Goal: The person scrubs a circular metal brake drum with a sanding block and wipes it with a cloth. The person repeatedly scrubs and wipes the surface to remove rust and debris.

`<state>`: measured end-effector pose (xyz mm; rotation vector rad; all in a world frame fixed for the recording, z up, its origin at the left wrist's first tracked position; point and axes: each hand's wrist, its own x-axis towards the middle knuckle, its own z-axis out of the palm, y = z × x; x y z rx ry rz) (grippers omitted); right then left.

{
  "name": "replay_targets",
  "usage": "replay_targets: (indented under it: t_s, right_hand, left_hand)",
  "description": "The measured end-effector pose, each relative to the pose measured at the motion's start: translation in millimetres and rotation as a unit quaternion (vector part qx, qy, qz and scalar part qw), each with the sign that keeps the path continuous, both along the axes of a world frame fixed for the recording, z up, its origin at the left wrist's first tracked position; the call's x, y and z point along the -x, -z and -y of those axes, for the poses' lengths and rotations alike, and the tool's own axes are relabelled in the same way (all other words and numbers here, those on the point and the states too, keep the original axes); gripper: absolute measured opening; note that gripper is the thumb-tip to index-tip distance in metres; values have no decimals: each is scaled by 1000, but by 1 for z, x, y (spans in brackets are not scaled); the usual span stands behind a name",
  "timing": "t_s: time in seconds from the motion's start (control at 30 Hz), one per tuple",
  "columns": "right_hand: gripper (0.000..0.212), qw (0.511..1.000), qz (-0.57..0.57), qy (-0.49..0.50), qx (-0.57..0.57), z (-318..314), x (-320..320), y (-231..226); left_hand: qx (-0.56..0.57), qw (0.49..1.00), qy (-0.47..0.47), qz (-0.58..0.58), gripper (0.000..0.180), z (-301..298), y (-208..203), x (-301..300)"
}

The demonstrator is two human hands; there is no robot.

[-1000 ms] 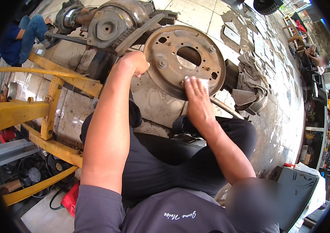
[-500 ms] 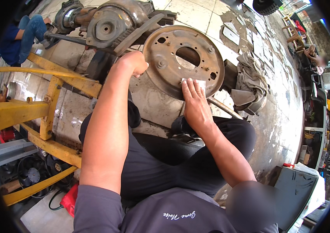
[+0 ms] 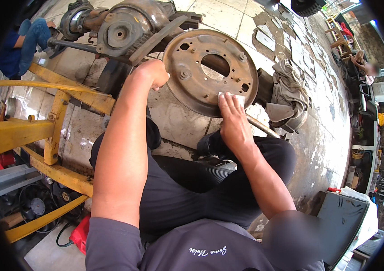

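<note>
A round, rust-brown brake backing plate (image 3: 189, 92) with a large center hole and several smaller ones stands tilted in front of me. My left hand (image 3: 154, 74) is closed at its left rim, the fingertips partly hidden from view. Against the lower right of the plate's face, my right hand (image 3: 235, 122) presses a small whitish pad (image 3: 240, 97) under its flattened fingers. Most of the pad is covered by the hand, so its material is unclear.
A greasy axle housing (image 3: 142, 18) lies behind the plate. Yellow metal frame (image 3: 56, 117) stands at left, near another person (image 3: 34, 45). A crumpled grey-beige cloth (image 3: 286, 95) sits right of the plate. A grey box (image 3: 343, 221) is at lower right; papers (image 3: 265, 39) cover far tiles.
My right hand, with the pad, has slid slightly to the right along the plate's lower edge. My left hand stays at the left rim; the whole view has shifted a little.
</note>
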<state>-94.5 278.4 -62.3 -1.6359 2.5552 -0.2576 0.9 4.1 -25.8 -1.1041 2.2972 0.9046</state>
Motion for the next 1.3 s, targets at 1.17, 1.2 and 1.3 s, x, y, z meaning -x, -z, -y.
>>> replay_targets:
  t_s: [1.17,1.2,1.3]
  right_hand:
    - [56,998,-58,-11,-31,-19,11,4]
    - [56,997,-62,7,-36,-17,13,4]
    - [57,997,-61,-27,-33,-13,3,6]
  left_hand:
    - [15,1000,-2,2,37,0,3,2]
    - [9,1000,-5,-2,37,1,5,3]
    - [7,1000,-14,-3,35,3,12,3]
